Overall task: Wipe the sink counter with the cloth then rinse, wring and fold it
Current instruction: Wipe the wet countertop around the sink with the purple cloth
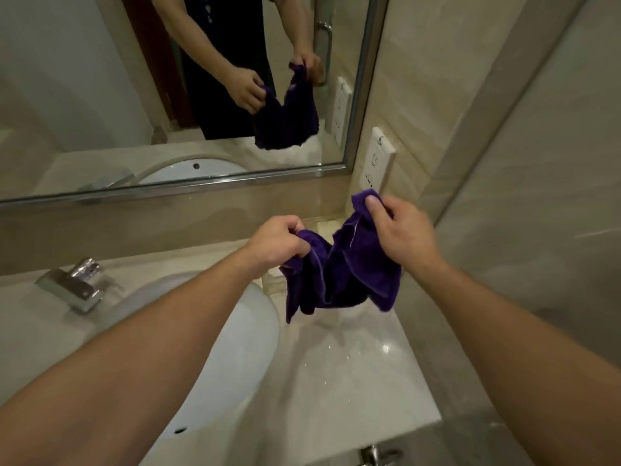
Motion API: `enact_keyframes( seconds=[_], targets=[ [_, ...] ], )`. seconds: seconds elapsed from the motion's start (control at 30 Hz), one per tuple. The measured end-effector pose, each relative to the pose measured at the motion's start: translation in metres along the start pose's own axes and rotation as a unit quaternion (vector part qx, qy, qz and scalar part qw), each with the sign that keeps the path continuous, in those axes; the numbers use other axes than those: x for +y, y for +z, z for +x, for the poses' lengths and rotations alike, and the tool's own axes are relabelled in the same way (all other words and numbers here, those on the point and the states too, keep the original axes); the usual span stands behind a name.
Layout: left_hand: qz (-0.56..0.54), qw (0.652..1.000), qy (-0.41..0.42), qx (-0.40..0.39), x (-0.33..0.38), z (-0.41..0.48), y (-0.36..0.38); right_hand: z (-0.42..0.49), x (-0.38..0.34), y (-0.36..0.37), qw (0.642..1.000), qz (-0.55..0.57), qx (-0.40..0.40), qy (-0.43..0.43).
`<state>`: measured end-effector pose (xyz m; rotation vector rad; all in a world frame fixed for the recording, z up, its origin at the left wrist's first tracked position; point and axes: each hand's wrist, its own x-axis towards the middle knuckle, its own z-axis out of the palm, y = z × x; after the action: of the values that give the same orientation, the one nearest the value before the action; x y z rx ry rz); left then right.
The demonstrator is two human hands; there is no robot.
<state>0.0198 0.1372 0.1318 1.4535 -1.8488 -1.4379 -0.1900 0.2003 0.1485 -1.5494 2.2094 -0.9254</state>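
Note:
A dark purple cloth [342,277] hangs crumpled in the air above the beige marble counter [336,381], to the right of the white sink basin [242,334]. My left hand [279,242] grips the cloth's left upper edge in curled fingers. Higher up, my right hand [400,230] pinches the right upper corner with the thumb on top. The cloth sags between the two hands, and its lower edge hangs free just above the counter. Water drops glisten on the counter below it.
A chrome faucet [72,284] stands left of the basin. A framed mirror [168,95] lines the back wall and reflects my hands and the cloth. A white wall socket [376,159] sits on the right wall. A metal handle [373,455] shows below the counter's front edge.

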Motion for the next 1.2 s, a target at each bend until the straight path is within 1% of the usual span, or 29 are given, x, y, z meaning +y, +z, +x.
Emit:
enact_keyframes(
  seconds=[0.13,0.2,0.23,0.27,0.3,0.33,0.37,0.43,0.5,0.57,0.63,0.7,0.73,0.8,0.87,0.93,1.0,1.07,1.13,1.2],
  targets=[
    [-0.027,0.997,0.049,0.049,-0.006,-0.032,0.018,-0.030,-0.003,-0.015,0.996,0.029,0.078,-0.024],
    [-0.049,0.995,0.062,0.057,-0.015,-0.044,0.031,-0.042,0.000,-0.015,0.995,0.049,0.083,-0.028],
    [-0.056,0.995,0.064,0.044,-0.021,-0.048,0.038,-0.048,0.003,-0.013,0.996,0.049,0.068,-0.027],
    [-0.046,0.997,0.060,0.025,-0.029,-0.052,0.046,-0.052,0.009,-0.009,0.998,0.037,0.036,-0.025],
    [-0.021,0.998,0.053,0.015,-0.039,-0.054,0.053,-0.056,0.016,-0.004,1.000,0.017,-0.014,-0.018],
    [0.010,0.999,0.047,0.026,-0.050,-0.055,0.059,-0.059,0.025,0.003,0.997,0.001,-0.075,-0.004],
    [0.032,0.997,0.042,0.056,-0.061,-0.056,0.064,-0.062,0.035,0.011,0.991,-0.008,-0.132,0.013],
    [0.041,0.990,0.026,0.132,-0.082,-0.057,0.073,-0.065,0.060,0.029,0.979,-0.002,-0.196,0.046],
    [0.042,0.981,-0.018,0.188,-0.111,-0.058,0.080,-0.067,0.082,0.049,0.973,0.007,-0.216,0.078],
    [0.084,0.972,-0.077,0.206,-0.146,-0.058,0.087,-0.067,0.102,0.067,0.969,-0.007,-0.224,0.107],
    [0.202,0.955,-0.115,0.182,-0.184,-0.061,0.096,-0.067,0.118,0.085,0.961,-0.041,-0.246,0.122],
    [0.318,0.930,-0.121,0.142,-0.218,-0.065,0.111,-0.065,0.131,0.106,0.944,-0.101,-0.285,0.131],
    [0.340,0.924,-0.119,0.130,-0.232,-0.067,0.119,-0.064,0.137,0.117,0.935,-0.127,-0.304,0.134],
    [0.320,0.929,-0.128,0.133,-0.253,-0.065,0.133,-0.062,0.147,0.141,0.919,-0.170,-0.329,0.134],
    [0.279,0.935,-0.150,0.162,-0.264,-0.057,0.143,-0.060,0.153,0.162,0.911,-0.202,-0.336,0.125],
    [0.251,0.931,-0.160,0.212,-0.268,-0.050,0.152,-0.056,0.155,0.179,0.914,-0.213,-0.324,0.118],
    [0.250,0.919,-0.136,0.272,-0.270,-0.048,0.159,-0.052,0.154,0.197,0.924,-0.207,-0.299,0.118],
    [0.228,0.914,-0.117,0.314,-0.272,-0.048,0.162,-0.050,0.150,0.214,0.935,-0.201,-0.265,0.121],
    [0.203,0.914,-0.110,0.333,-0.274,-0.049,0.163,-0.051,0.144,0.229,0.947,-0.193,-0.230,0.113],
    [0.193,0.913,-0.097,0.345,-0.275,-0.049,0.163,-0.053,0.134,0.243,0.952,-0.195,-0.227,0.071]
  ],
)
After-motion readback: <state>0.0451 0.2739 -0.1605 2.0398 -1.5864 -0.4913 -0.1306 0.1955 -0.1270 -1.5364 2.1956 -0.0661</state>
